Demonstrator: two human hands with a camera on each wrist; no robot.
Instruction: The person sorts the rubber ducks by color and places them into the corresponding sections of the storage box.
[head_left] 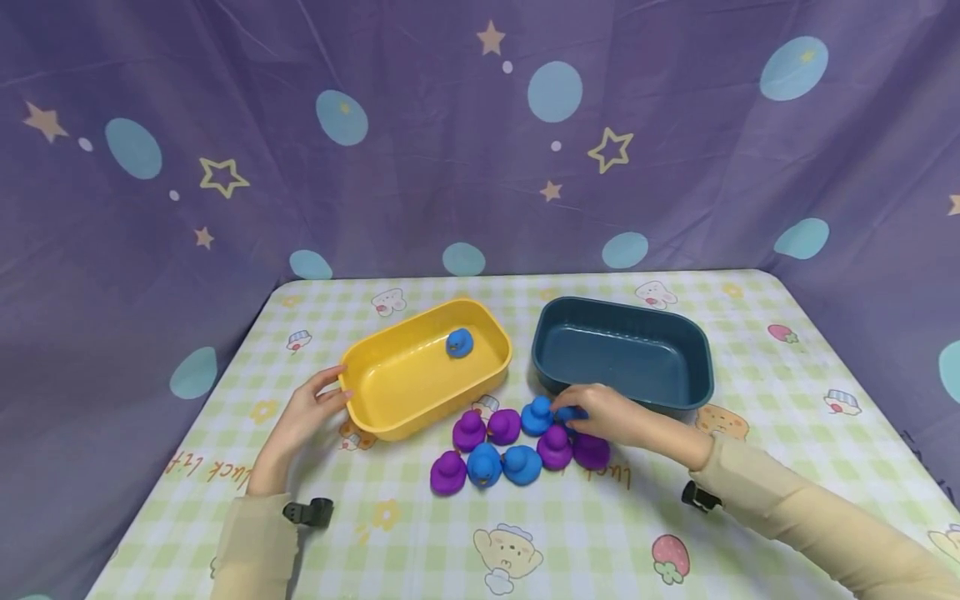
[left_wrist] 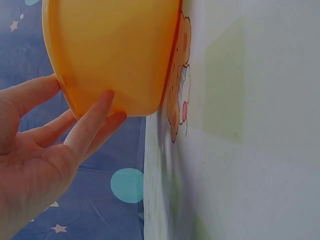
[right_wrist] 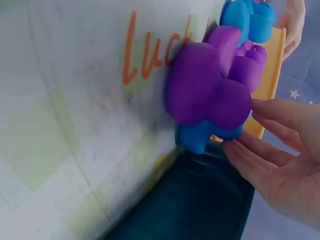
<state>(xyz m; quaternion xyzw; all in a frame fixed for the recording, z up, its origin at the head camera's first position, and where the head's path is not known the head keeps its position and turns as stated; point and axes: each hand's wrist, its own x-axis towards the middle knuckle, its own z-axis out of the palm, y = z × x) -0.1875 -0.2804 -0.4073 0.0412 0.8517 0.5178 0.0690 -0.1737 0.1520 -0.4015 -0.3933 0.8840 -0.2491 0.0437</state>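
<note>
My left hand touches the left end of a yellow tub, its fingers extended against the rim and outer wall. Inside that tub sits one blue rubber duck. The right hand is over the right end of a duck cluster, where it pinches a blue rubber duck partly hidden by its fingers. A purple rubber duck is right beside the pinched one. Several more purple ducks and blue ducks stand close together in front of the tubs.
A dark teal tub stands behind the right hand, to the right of the yellow tub. The table has a green-checked cloth with printed cartoons. A purple patterned curtain hangs behind and at the sides.
</note>
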